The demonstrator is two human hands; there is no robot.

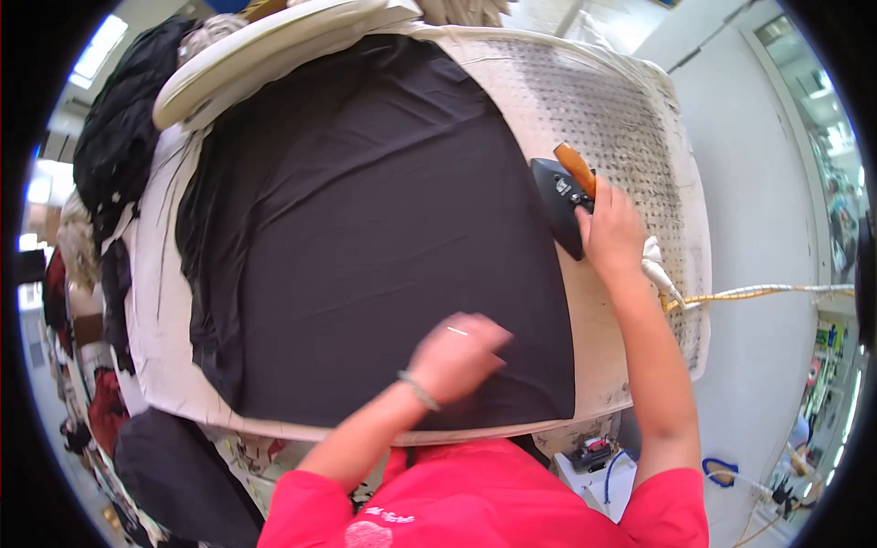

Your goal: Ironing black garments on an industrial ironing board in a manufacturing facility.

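Note:
A large piece of black fabric (365, 247) is spread over the pale padded ironing table (594, 338), with soft creases toward its left side and top. Just past the fabric's right edge, a dark iron (551, 190) with an orange-brown handle rests on the table cover. My right hand (614, 224) is closed round the near part of that handle. Over the lower part of the fabric is my left hand (461, 356), smeared by motion, so its fingers are hard to read. Whether it touches the cloth cannot be told.
A narrow padded board (265, 59) stands at the table's far left. A white and yellow wrapped hose (767, 292) runs rightward from near the iron. Dark garments (128, 119) are heaped at the left edge. Below right sits a small white box (594, 479) with a blue cable.

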